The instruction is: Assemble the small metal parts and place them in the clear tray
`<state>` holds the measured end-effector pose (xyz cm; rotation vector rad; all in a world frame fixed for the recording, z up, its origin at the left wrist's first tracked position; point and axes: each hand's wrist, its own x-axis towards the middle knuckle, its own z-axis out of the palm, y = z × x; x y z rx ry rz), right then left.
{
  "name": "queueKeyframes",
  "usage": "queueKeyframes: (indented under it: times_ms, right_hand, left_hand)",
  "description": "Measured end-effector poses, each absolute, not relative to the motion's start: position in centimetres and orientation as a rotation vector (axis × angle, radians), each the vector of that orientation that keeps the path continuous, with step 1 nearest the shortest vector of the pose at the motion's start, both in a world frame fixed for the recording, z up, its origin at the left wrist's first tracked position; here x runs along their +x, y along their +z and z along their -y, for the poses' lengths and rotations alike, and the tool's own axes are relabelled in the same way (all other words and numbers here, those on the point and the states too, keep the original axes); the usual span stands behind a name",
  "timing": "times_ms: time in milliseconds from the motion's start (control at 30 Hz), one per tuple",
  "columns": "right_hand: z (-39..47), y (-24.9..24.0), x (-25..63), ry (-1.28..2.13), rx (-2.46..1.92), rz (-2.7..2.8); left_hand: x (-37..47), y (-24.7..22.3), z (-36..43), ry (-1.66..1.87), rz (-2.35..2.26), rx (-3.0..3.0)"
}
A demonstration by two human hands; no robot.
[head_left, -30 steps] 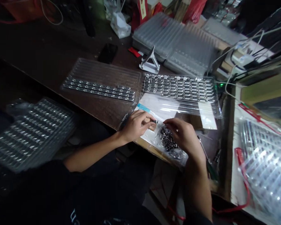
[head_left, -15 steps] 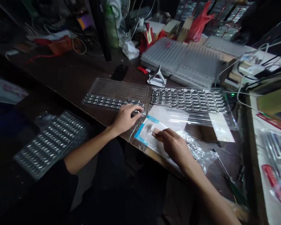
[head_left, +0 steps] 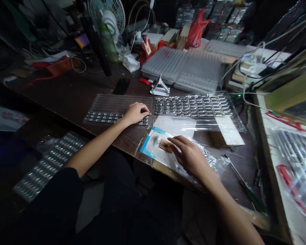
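My left hand is over the right end of the left clear plastic tray, its thumb and forefinger pinched together near the tray's edge. Whatever lies between those fingertips is too small to make out. Rows of small shiny metal parts fill the near side of that tray. My right hand hovers with slightly spread fingers beside a small brown block. That block lies on a white sheet edged with blue tape. A heap of small silvery pieces on plastic film is partly hidden behind my right hand.
A second tray of metal parts stands to the right, with a white stand behind it. Stacked clear trays, a phone and a fan are further back. A screwdriver lies at the right.
My right hand has loosened its grip on the brown block and drawn slightly away. My left hand has shifted up the left tray. The camera view has turned a little.
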<state>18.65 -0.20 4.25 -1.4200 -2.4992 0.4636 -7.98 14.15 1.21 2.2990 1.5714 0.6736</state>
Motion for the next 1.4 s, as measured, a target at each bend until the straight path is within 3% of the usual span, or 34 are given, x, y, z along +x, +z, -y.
queueKeyframes:
  times_ms: [333, 467, 733, 1033, 1400]
  right_hand:
    - [1.0, 6.1, 23.2, 0.684, -1.845, 2.606]
    - [1.3, 5.4, 22.9, 0.638, -1.813, 2.676]
    - [0.9, 5.7, 24.0, 0.863, -1.655, 2.597]
    - [0.8, 5.9, 24.6, 0.915, -1.539, 2.601]
    - [-0.2, 5.6, 24.6, 1.15, -1.524, 2.488]
  left_hand:
    - [-8.9, 4.3, -13.9, 0.236, -1.763, 2.537]
    - [-4.3, 4.7, -13.5, 0.418, -1.595, 2.59]
    - [4.5, 2.7, -13.9, 0.719, -1.302, 2.593]
    - [1.1, 4.0, -7.1, 0.841, -1.135, 2.227]
    - [-1.5, 0.0, -1.9, 0.826, -1.15, 2.064]
